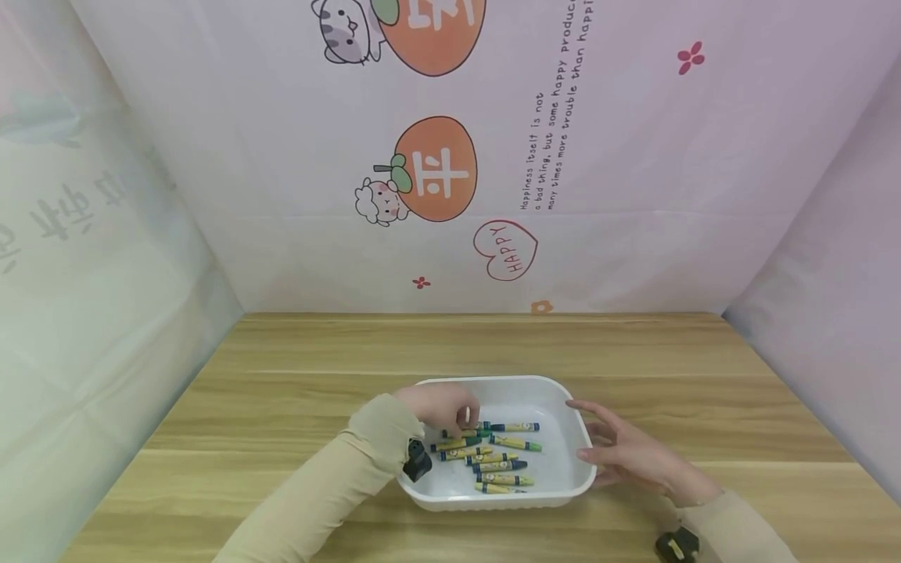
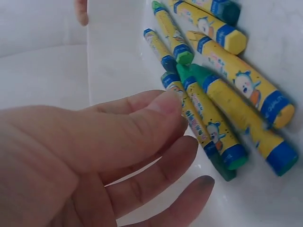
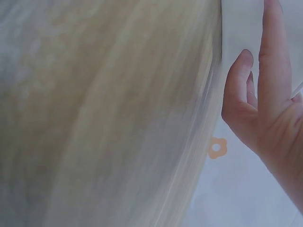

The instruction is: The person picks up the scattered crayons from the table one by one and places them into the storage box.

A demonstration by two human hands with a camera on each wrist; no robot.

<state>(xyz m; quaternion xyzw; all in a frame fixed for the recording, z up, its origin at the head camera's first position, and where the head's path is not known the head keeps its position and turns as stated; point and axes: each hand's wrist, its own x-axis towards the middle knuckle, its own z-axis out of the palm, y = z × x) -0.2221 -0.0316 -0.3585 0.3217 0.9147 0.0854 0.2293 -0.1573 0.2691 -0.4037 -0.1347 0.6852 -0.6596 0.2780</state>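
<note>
A white tray [image 1: 524, 501] holds several crayons [image 1: 501, 465] in yellow-and-blue wrappers, many with green tips. My left hand [image 1: 442, 405] reaches over the tray's left side, down among them. Up close in the left wrist view, its thumb and index finger pinch the upper end of a green crayon [image 2: 198, 122], with the other fingers bent loosely below. That crayon lies alongside other green crayons [image 2: 215, 125]. At the tray's right wall, my right hand [image 1: 637, 457] rests with fingers spread, thumb and index fingertips right at the rim. Part of the tray's left rim is hidden by my left wrist.
The tray stands on a wood-grain table [image 1: 338, 352]. Behind it rises a white printed backdrop [image 1: 619, 258], with pale sheets [image 1: 120, 258] along the sides. A small black device [image 1: 417, 460] sits on my left wrist, another [image 1: 677, 545] by the right.
</note>
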